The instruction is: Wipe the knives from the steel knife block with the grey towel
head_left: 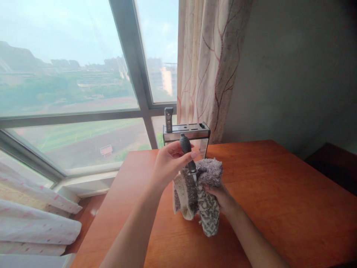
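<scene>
My left hand (169, 162) is closed round the black ribbed handle of a knife (185, 144), tilted with its handle up. Below its small metal guard, a short stretch of blade shows against a fluffy grey and cream towel (209, 206). The rest of the blade is hidden by the towel. My right hand (224, 198) grips the bunched towel from the right side, its fingers mostly out of sight behind the cloth. The towel's lower folds hang over the wooden table (262, 193).
Behind my hands stands a slotted, metal-topped knife block (186, 128). Another knife handle (169, 120), black with rivets, sticks up from its left end. A large window (67, 85) lies to the left, with a patterned curtain (213, 63) and grey wall at the back.
</scene>
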The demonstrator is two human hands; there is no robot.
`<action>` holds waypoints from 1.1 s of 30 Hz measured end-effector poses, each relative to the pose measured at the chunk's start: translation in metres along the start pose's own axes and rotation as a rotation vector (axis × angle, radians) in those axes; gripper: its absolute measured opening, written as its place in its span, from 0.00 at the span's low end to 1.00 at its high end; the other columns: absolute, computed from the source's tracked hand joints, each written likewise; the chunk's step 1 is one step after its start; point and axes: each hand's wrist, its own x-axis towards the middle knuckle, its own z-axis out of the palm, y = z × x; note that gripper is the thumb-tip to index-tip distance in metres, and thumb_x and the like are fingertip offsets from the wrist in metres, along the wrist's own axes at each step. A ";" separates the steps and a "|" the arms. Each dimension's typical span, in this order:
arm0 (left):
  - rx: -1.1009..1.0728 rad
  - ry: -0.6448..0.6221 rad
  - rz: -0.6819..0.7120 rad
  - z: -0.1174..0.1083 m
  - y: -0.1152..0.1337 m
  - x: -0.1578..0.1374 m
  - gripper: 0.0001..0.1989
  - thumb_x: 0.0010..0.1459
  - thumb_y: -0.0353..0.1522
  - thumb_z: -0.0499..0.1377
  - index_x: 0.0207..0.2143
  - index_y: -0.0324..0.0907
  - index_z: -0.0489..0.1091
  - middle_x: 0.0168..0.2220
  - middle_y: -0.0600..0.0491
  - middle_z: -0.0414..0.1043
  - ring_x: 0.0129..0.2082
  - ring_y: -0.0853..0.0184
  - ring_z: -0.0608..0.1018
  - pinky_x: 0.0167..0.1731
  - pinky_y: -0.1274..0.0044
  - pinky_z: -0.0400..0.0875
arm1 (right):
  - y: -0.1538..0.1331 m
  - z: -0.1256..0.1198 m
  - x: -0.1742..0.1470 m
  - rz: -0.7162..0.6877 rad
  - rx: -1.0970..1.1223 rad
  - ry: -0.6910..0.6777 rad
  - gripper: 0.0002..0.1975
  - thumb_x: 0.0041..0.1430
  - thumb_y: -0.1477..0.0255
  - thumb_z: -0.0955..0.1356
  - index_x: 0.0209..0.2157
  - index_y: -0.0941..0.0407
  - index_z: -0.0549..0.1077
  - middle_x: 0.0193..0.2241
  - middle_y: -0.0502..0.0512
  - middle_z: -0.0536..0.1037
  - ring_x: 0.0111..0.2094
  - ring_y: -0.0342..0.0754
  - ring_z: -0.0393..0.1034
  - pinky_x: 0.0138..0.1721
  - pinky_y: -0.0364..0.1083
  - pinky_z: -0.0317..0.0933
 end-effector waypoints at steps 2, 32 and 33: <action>-0.002 -0.002 0.004 0.000 0.001 0.000 0.13 0.42 0.33 0.69 0.31 0.37 0.75 0.27 0.53 0.74 0.27 0.69 0.73 0.28 0.80 0.68 | 0.002 -0.002 0.001 -0.008 0.022 0.007 0.21 0.37 0.68 0.76 0.37 0.55 0.76 0.35 0.56 0.81 0.39 0.57 0.75 0.45 0.55 0.66; -0.006 0.183 0.104 -0.005 -0.001 0.000 0.11 0.44 0.34 0.69 0.31 0.39 0.74 0.24 0.56 0.70 0.21 0.76 0.68 0.19 0.84 0.63 | 0.012 -0.007 0.010 -0.102 -0.021 0.168 0.21 0.40 0.70 0.77 0.40 0.54 0.74 0.36 0.53 0.81 0.38 0.54 0.75 0.42 0.52 0.66; -0.007 0.195 0.113 -0.007 -0.001 0.000 0.11 0.44 0.34 0.68 0.31 0.39 0.74 0.24 0.56 0.70 0.20 0.77 0.67 0.19 0.85 0.62 | 0.011 -0.007 0.009 -0.103 -0.030 0.161 0.21 0.40 0.70 0.77 0.39 0.54 0.74 0.36 0.53 0.81 0.38 0.54 0.75 0.42 0.51 0.66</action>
